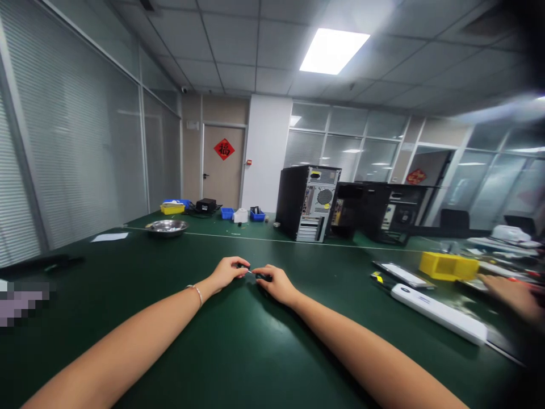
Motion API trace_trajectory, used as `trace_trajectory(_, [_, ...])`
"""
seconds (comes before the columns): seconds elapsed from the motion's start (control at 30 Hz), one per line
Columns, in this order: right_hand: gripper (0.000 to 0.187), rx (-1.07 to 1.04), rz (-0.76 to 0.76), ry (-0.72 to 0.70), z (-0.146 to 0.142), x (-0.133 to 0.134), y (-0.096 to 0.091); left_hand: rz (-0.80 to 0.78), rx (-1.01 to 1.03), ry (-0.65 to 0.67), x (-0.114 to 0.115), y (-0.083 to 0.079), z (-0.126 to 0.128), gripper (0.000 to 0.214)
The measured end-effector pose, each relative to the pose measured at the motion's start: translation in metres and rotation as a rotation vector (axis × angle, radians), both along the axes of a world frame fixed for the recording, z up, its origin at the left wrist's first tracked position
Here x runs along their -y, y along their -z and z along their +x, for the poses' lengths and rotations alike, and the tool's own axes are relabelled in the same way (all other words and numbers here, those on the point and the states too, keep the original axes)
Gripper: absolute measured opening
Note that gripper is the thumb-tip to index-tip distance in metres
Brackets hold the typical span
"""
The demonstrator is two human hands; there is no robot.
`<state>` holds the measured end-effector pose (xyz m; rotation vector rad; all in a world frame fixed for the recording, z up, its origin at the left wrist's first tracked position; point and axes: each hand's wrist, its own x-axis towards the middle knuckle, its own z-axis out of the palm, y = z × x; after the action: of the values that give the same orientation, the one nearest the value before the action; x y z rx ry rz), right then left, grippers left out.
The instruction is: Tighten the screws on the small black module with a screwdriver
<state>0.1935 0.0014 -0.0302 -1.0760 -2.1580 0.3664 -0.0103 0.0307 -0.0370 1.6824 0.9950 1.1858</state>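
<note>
Above the green tabletop [204, 341], my two hands meet in the middle of the head view. My left hand [227, 271], with a beaded bracelet at its wrist, pinches a small dark piece [242, 265] whose kind I cannot make out. In my right hand [276, 283], the fingers are closed round a small dark-handled tool [264, 278]. A thin, shiny metal shaft [251, 272] bridges the short gap between the hands. Fingers cover most of both held things.
A metal bowl [167, 228] and white paper [109, 237] lie far left. Small blue bins [227, 213] and a computer tower [309, 203] stand at the back. On the right are a white power strip [438, 312], a yellow bin [448, 266] and another person's blurred hand [513, 295].
</note>
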Motion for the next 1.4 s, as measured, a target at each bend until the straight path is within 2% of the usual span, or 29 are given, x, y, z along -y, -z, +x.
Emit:
trace_trajectory(0.7, [0.032, 0.027, 0.005, -0.013, 0.0, 0.006, -0.001, 0.009, -0.04, 0.021, 0.007, -0.002, -0.001, 0.028])
trace_trajectory(1.13, [0.031, -0.025, -0.021, 0.022, 0.001, 0.003, 0.002, -0.127, 0.144, 0.093, 0.013, -0.006, -0.004, 0.035])
trace_trajectory(1.4, [0.031, -0.085, -0.074, 0.02, 0.003, 0.01, -0.002, -0.196, 0.155, 0.107, 0.016, -0.008, -0.005, 0.042])
